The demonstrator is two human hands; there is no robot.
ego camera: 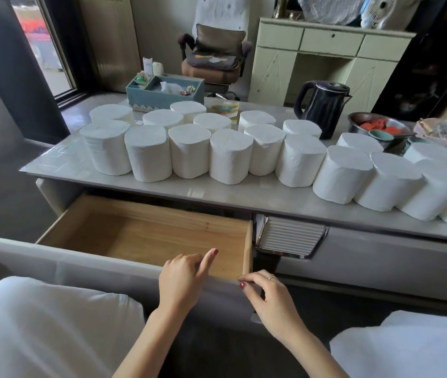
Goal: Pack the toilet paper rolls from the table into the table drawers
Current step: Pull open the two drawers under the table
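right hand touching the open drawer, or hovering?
Touching. The head view shows the right hand with fingertips resting on the front right corner of the drawer, no gap visible.

White toilet paper rolls [230,156] are standing upright on the table [86,170], packed in touching rows from its left part to the right edge of view, roughly two or three deep. The left drawer [146,236] is sitting pulled out below the tabletop, its light wooden inside holding no rolls, its grey front panel facing the person.
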